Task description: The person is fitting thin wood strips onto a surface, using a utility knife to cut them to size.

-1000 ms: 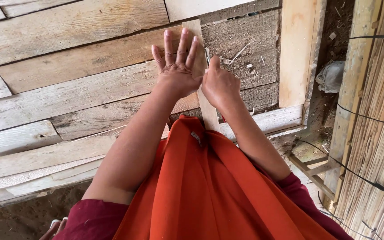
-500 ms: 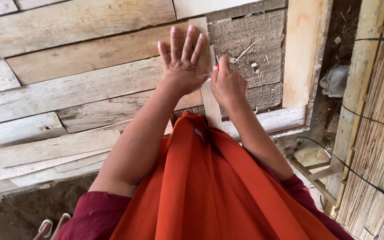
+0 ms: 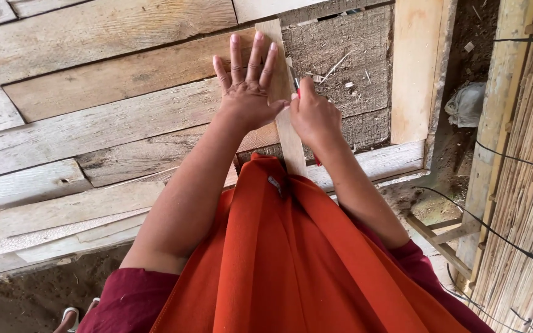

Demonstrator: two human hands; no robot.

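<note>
I see my left hand (image 3: 246,86) spread flat, fingers wide, pressing on a narrow pale wooden strip (image 3: 283,98) that lies across a tabletop of rough planks (image 3: 106,123). The strip runs from near the top of the view down to my orange apron (image 3: 291,259), which hides its lower end. My right hand (image 3: 314,117) is curled into a fist just beside the strip's right edge, closed on a thin tool (image 3: 293,79) whose tip pokes out above the knuckles along the strip; a bit of red shows at the grip, and I cannot tell what kind of tool it is. The two hands touch at the thumbs. The planks are weathered grey and brown, uneven, with gaps between them; a darker coarse board (image 3: 347,55) on the right carries wood shavings. A paler upright board (image 3: 411,74) borders it. Beyond the edge is bare dirt ground (image 3: 458,154), with a crumpled whitish bag (image 3: 464,105), and a reed wall (image 3: 525,185) tied with black wire on the far right
</note>
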